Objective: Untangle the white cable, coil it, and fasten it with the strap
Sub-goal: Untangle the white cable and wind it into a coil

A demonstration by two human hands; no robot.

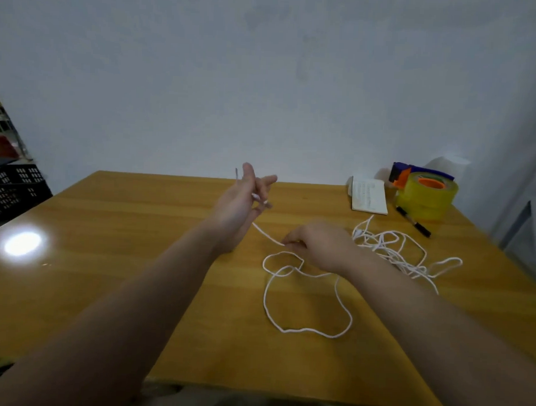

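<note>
A glossy yellow-brown wooden table (137, 259) stands against a plain pale wall (265, 81), with a bright glare spot near its left edge. At the far right corner sits a yellow translucent tape roll in a blue and orange dispenser (425, 193). Just beside it to the left lies a small white printed booklet (368, 196), and in front a black marker pen (413, 221). A black perforated plastic crate (13, 191) stands off the table, far left.

White cable (308, 330), tangled, loosely looped
</note>
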